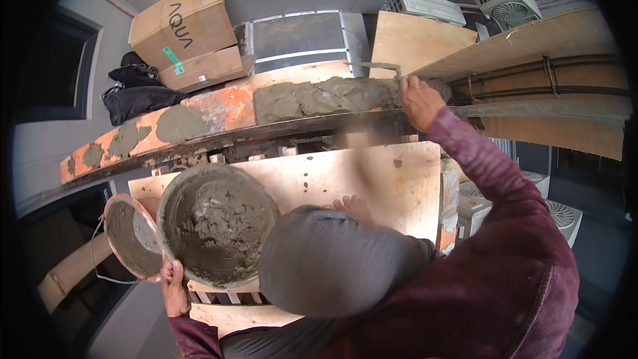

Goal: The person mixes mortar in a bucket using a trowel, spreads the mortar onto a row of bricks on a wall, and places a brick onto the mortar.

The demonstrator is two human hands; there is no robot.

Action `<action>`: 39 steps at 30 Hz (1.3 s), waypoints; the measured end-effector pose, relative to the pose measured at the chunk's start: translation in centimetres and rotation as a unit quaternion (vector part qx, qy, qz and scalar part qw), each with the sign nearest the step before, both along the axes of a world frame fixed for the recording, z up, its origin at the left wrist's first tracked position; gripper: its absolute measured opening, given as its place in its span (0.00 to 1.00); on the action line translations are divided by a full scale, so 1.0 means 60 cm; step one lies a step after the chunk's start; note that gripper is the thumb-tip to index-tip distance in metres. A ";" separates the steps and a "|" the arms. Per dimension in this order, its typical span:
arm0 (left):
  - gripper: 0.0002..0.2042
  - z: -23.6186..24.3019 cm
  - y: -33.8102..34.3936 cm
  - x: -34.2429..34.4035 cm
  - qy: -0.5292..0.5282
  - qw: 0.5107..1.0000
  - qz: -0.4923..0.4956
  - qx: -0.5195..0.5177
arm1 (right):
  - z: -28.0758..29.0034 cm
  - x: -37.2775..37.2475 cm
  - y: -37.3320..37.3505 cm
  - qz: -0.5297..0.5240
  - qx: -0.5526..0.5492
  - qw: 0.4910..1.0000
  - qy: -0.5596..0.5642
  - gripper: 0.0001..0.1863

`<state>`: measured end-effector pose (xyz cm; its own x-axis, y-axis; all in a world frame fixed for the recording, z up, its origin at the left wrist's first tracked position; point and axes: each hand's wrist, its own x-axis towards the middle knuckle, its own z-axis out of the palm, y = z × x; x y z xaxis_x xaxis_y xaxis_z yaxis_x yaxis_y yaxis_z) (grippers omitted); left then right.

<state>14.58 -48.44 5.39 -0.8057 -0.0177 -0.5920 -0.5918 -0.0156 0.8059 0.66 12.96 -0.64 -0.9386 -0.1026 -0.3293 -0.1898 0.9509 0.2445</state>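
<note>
My right hand (422,103) is closed on the handle of a trowel (372,65) at the right end of a ledge of orange bricks (224,103), partly coated in wet grey mortar (316,100). My left hand (176,289) grips the rim of a large round bowl (262,196) holding lumpy grey mortar, at lower left. Just behind that bowl, to its left, sits an orange bucket (114,206) with mortar inside and a wire handle. Beside the bowl, my bare foot (349,206) shows on a plywood board (405,186) spattered with mortar. A brownish blur crosses the middle of the view.
Cardboard boxes (169,16) and black cloth (136,100) lie behind the ledge at left. Air-conditioner units (506,1) stand at upper right, more (561,219) below. Plywood panels (422,40) and dark pipes (571,60) run along the right side. A framed window (56,66) is at left.
</note>
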 end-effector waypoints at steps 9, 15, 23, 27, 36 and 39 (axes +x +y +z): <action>0.17 0.013 0.031 0.041 -0.014 0.998 0.033 0.045 | -0.071 -0.028 -0.201 0.125 -0.023 0.990 -0.062 0.17; 0.16 -0.009 0.021 0.084 -0.022 0.997 0.049 0.048 | 0.072 0.015 -0.108 0.073 -0.188 0.970 -0.134 0.15; 0.18 0.002 0.020 0.081 -0.035 0.998 0.000 -0.051 | -0.058 0.068 -0.108 0.076 -0.171 0.969 -0.163 0.17; 0.17 -0.001 0.015 0.086 -0.037 0.998 0.008 -0.056 | -0.081 0.073 -0.051 0.003 -0.166 0.974 -0.153 0.18; 0.17 -0.023 -0.017 0.090 -0.030 0.999 0.036 0.007 | -0.027 0.124 0.151 -0.061 -0.002 0.987 -0.149 0.18; 0.16 -0.025 -0.020 0.086 -0.040 0.998 0.041 0.008 | 0.023 0.148 0.165 -0.144 0.047 0.972 -0.180 0.19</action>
<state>19.74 -49.61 3.92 -0.7521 -0.0712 -0.6552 -0.6507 -0.0784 0.7553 9.54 22.84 0.73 -0.7469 0.1937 -0.6361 -0.0087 0.9537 0.3006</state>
